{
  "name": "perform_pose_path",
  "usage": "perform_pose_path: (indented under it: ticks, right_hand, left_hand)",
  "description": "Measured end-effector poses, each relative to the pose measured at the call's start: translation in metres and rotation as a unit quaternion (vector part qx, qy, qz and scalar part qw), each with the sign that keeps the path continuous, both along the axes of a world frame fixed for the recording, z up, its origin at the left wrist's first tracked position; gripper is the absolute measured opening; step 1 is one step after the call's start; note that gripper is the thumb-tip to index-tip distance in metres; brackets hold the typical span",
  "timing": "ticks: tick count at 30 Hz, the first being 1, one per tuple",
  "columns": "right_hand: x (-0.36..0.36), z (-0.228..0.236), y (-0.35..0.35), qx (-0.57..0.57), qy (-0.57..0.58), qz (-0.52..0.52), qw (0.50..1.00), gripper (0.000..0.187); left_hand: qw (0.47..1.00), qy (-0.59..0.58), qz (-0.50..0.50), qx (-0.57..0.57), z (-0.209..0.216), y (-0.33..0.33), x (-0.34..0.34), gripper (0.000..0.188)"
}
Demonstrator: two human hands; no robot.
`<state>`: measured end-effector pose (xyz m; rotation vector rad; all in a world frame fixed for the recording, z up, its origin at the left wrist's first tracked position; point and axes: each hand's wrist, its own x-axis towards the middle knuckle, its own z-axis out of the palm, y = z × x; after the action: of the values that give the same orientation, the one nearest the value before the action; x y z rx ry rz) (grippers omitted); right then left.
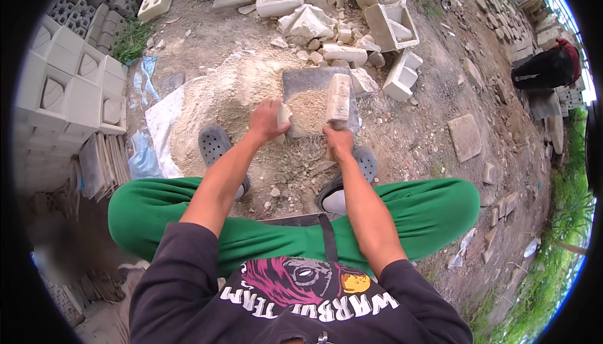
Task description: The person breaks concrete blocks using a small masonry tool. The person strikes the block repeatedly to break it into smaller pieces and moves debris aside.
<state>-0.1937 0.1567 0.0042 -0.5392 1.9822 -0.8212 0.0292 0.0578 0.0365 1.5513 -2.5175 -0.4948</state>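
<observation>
1. From where I stand, the left hand has its fingers curled about a pale chunk, at the left edge of a dark slab on the ground.

2. The right hand is wrapped round the lower end of a mallet-like tool, whose long, dusty head lies over the slab's right side. Crushed grit sits on the slab between the two.

3. What could go wrong: the left fingers are near the tool's reach, so a stroke straying leftward could pinch or bruise them.

4. Dust might loosen the right hand's hold, and a twisting handle would throw the head off line.

5. The grey clogs flank the work closely; a glancing blow or flying chip could reach a foot. Grit could also spill off the slab onto the paler heap beside it.

6. Hard to make out: the right hand covers where handle and head meet, so I can't fairly say how they are joined. The left palm and thumb are hidden from above, and the slab's right part is covered by the tool.
</observation>
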Motion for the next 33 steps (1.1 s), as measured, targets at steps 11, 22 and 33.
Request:
perform_pose_path:
  ticks: [11,22,33]
  right_hand:
    - [-0.001,-0.022,-0.008,-0.027,0.050,0.083,0.995,0.054]
    - [0.005,-0.037,-0.004,0.029,0.060,0.082,0.994,0.038]
    - [-0.010,-0.006,0.006,-0.066,-0.011,-0.080,0.995,0.024]
  left_hand:
    - [0.981,-0.039,0.190,-0.018,-0.020,0.077,0.032,0.070]
    - [0.994,0.052,0.087,0.028,-0.020,0.032,-0.024,0.037]
    - [0.990,0.110,0.083,0.027,-0.056,-0.006,-0.059,0.016]
